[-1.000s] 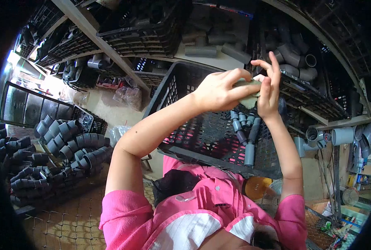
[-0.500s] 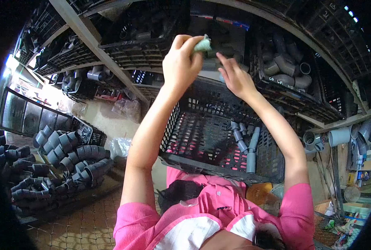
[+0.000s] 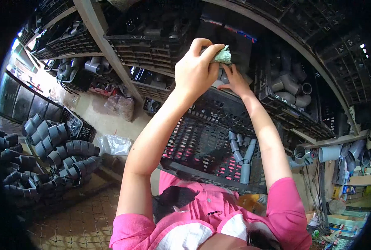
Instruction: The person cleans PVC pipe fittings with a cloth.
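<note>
My left hand point(image 3: 197, 68) is closed around a bunched pale green cloth point(image 3: 223, 55), which pokes out past the thumb and forefinger. Just to its right, my right hand point(image 3: 236, 81) reaches in at the shelf with thumb and fingers spread about a grey pipe fitting point(image 3: 224, 78). Below both forearms sits a black plastic crate point(image 3: 193, 143), tipped toward my body. Grey pipe fittings point(image 3: 236, 148) lie in rows on the crate's right side, with a longer grey piece point(image 3: 245, 173) at the near end.
Black crates of larger fittings point(image 3: 291, 85) fill the shelf at right, and more crates point(image 3: 141, 52) stand at upper left. Piled grey elbows point(image 3: 52, 141) cover the lower left. A wooden post point(image 3: 100, 37) slants down at left. A clear plastic bag point(image 3: 114, 144) lies on the floor.
The view has shifted a little. My left hand still holds the cloth and has moved right. My right hand has gone from a pointing finger to fingers spread at the grey fitting.
</note>
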Demonstrator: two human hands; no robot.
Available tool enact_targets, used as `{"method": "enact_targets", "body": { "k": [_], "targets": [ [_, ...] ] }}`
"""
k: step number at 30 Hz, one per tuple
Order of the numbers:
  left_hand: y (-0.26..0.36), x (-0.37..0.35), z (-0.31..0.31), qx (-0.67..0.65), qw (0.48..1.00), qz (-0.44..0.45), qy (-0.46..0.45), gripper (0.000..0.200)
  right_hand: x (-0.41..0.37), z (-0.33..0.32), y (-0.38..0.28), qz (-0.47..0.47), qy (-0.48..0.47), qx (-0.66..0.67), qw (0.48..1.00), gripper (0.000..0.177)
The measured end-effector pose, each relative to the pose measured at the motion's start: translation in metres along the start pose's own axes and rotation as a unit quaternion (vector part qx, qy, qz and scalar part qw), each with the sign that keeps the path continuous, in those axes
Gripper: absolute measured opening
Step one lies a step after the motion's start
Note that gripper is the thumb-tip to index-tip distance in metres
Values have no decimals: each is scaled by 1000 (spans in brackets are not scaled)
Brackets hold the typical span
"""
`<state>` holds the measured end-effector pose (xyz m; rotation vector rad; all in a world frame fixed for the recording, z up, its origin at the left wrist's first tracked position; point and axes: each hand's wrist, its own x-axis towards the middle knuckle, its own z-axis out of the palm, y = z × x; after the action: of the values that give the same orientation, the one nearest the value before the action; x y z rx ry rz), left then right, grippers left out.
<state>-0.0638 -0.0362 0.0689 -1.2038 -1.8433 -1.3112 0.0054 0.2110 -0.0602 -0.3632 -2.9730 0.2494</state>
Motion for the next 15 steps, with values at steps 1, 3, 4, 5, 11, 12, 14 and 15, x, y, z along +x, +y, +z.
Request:
{"method": "enact_targets", "body": {
  "k": [1,3,4,5,11,12,14,15],
  "targets": [
    [0,0,0,1,1000,0,-3,36,3,5,5,6,9,-3,1000,102],
    [2,0,-1,-9,1000,-19,-21,40,5,8,4,32,18,-2,999,100],
    [3,-1,-1,-15,999,-29,-32,42,6,12,5,21,31,1,999,100],
    [3,-1,-1,-18,999,-21,-31,42,9,15,10,10,44,3,999,100],
    [-6,-6,9,16,1000,13,2,39,-7,5,2,48,127,97,986,67],
    [-5,-9,9,33,999,-9,-16,43,-15,-3,-6,37,186,124,974,58],
    [-7,2,7,-5,998,69,7,35,-53,-29,-33,-64,163,101,979,36],
    [4,4,3,-26,998,51,15,39,-78,-38,-47,-114,104,82,985,30]
  ]
}}
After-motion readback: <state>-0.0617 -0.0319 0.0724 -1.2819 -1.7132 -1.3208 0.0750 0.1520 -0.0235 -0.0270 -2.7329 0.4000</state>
